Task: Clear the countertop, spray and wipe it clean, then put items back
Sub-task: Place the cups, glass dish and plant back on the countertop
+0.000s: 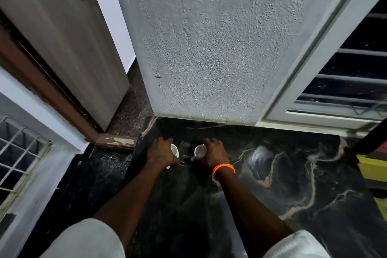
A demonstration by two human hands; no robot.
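Your left hand (161, 154): grip closed round small white ceramic cup (174, 150), cup on thumb side, mouth facing right, partly hidden by fingers. Your right hand (213, 154): grip closed round second small white cup (200, 151), mouth tilted left toward first cup. Cups near each other, apart. Both low over black marble-veined counter (282, 174), near its far edge by rough grey plaster wall (209, 48); contact with counter unclear. Orange beaded bracelet (223, 168) on your right wrist.
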